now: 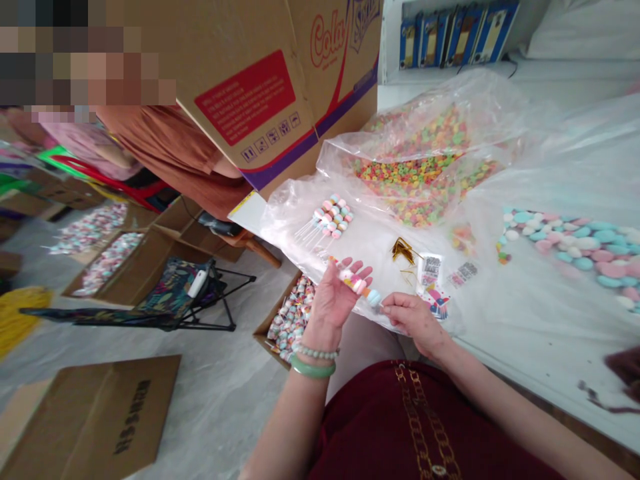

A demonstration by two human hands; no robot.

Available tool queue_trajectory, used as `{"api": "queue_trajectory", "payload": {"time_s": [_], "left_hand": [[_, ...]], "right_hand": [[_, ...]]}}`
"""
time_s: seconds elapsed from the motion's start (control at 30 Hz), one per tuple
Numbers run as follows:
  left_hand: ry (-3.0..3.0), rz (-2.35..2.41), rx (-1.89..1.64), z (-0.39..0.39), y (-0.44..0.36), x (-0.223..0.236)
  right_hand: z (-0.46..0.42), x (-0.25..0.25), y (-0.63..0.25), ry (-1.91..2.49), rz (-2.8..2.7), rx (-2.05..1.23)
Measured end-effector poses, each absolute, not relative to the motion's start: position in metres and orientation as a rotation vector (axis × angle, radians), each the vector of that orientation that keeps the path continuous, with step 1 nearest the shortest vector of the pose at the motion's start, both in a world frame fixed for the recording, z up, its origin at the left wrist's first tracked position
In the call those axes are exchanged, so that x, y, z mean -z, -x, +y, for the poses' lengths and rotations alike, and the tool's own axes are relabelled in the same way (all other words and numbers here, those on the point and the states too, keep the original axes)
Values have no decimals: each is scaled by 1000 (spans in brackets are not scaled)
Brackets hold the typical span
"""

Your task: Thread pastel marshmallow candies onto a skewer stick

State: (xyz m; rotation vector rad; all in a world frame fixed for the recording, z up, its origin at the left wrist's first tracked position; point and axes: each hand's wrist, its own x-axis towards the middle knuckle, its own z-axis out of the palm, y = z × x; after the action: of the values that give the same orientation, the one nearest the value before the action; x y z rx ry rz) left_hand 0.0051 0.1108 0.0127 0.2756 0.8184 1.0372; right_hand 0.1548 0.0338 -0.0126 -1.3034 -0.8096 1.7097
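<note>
Across the upturned palm of my left hand [340, 293] lies a candy skewer [357, 285] with pink, white, yellow and orange pieces and a blue one at its right end. The left thumb rests against it and the other fingers are loosely bent beneath it. Just beyond the blue piece, my right hand [415, 321] pinches the skewer's end between thumb and forefinger; the tip is hidden in the fingers. Above the left hand, a bunch of similar candy skewers [333, 217] lies on the plastic sheet, white sticks pointing left.
A clear bag of small ring candies [415, 170] lies behind. Pastel marshmallow-like candies [585, 243] are spread at right. Gold twist ties [401, 250] and printed cards [431, 270] lie nearer. A large carton [280, 87] stands at the table's back left; an open box of skewers [293, 320] is below.
</note>
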Motion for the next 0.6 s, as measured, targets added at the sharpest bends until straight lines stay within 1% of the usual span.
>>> {"api": "queue_trajectory", "payload": {"time_s": [0.1, 0.2, 0.27, 0.43, 0.6], "left_hand": [[-246, 765, -983, 111, -10, -12], [-312, 787, -1033, 105, -20, -10], [-344, 804, -1043, 100, -28, -10], [-270, 851, -990, 91, -44, -4], [-352, 944, -1030, 82, -51, 5]], "right_hand": [[33, 8, -155, 1268, -723, -1852], [34, 7, -155, 1288, -711, -1855], [35, 8, -154, 1299, -773, -1785], [37, 17, -150, 1413, -989, -1470], [35, 24, -148, 1470, -952, -1413]]}}
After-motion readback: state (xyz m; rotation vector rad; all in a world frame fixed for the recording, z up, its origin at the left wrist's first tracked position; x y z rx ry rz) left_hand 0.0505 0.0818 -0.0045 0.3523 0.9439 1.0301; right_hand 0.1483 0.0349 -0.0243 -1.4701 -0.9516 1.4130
